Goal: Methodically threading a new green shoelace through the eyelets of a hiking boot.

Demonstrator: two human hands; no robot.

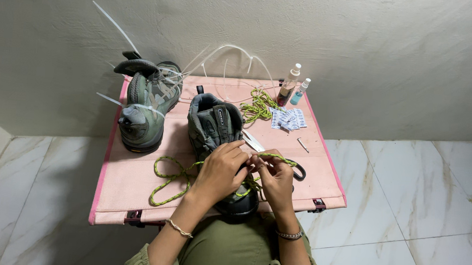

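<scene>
1. Pink cloth covers the small folding table (127, 188) in the middle of the frame, and it sits right by the person's knees so both hands can reach.
2. A grey-green boot (214, 128) stands in the middle of the table with its toe towards the person, so the lace holes are close.
3. The left hand (219, 173) curls over the front of the boot, fingers pressed together, pinching the yellow-green lace (171, 180).
4. The right hand (276, 179) pinches the other end of the lace, just beside the left hand.
5. The loose lace loops on the table at the lower left of the boot.
6. A second boot (145, 107) stands at the upper left, with white zip ties (116, 27) sticking out.
7. At the upper right lie another lace (259, 106), two small spray bottles (290, 85) and little white packets (288, 119), out of the way of the hands.
</scene>
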